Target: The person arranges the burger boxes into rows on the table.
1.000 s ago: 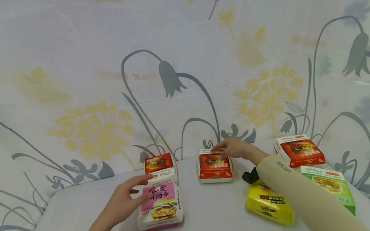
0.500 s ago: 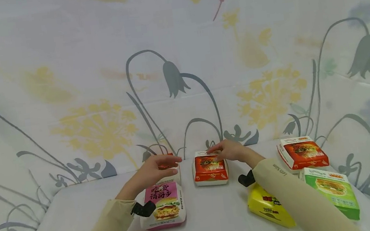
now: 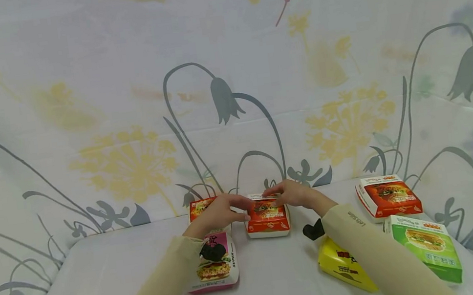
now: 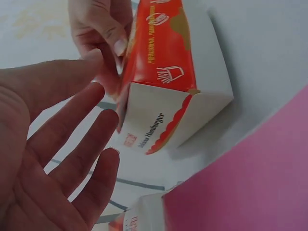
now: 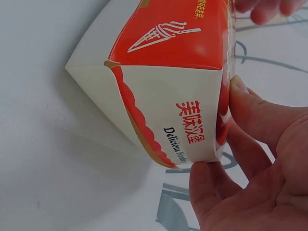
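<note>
A red and white burger box (image 3: 269,222) sits at the middle back of the table. My right hand (image 3: 299,195) grips its back right corner; in the right wrist view the thumb lies along the lid of the burger box (image 5: 171,38) and other fingers bend against its side. At the opposite side is my left hand (image 3: 223,212), its fingers loosely extended towards the box. In the left wrist view those fingertips come very close to the box's side (image 4: 151,115); whether they touch, I cannot tell.
Under my left forearm lies a pink burger box (image 3: 223,279), with another red box (image 3: 197,209) behind it. To the right are a yellow package (image 3: 345,272), a red box (image 3: 391,200) and a green box (image 3: 432,246). A flowered cloth (image 3: 233,118) hangs behind the table.
My left hand has moved right and away from the pink burger box, up to the middle red box. That box has shifted slightly left with my right hand on it.
</note>
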Demonstrator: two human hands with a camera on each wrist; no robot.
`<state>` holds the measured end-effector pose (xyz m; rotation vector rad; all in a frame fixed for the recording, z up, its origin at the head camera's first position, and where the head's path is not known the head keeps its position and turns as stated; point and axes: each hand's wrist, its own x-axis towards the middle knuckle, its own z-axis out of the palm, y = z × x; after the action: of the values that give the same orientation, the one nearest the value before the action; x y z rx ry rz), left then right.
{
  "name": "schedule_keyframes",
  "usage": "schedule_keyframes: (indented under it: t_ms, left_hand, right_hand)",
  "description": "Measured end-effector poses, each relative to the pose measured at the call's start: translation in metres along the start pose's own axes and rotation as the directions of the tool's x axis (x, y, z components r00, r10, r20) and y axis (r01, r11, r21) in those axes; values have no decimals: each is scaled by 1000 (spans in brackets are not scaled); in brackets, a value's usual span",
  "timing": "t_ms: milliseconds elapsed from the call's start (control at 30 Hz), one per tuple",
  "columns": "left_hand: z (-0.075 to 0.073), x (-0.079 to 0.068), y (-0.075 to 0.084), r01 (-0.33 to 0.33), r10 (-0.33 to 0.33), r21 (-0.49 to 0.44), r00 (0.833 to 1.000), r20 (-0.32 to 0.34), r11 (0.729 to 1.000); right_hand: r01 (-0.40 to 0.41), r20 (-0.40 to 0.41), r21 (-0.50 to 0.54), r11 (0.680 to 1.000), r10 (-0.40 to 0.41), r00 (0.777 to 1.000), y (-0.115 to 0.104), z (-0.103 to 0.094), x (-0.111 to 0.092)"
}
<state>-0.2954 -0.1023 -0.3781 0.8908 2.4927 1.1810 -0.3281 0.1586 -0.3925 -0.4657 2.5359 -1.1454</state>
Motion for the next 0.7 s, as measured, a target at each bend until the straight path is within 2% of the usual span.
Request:
schedule_keyframes:
  t_ms: [133,300,467,700]
  left_hand:
    - [3,2,-2,38,-38,-25,999,21,999]
    - [4,2,0,86,-86,0,996,36,996]
    - [5,4,1,92,-91,-11,995,49,996]
    - [5,6,3,83,-86,85,996,25,993]
  right_hand:
    - [-1,3,7,1000,1,1000,0,0,-1]
    - [11,0,-18,1000,-11,1000,-1,-2,-3]
    - [33,-3,-74,997,-33,999,0,-5,-6]
    - [45,-22,-134,990,-48,999,-2,-10,-12]
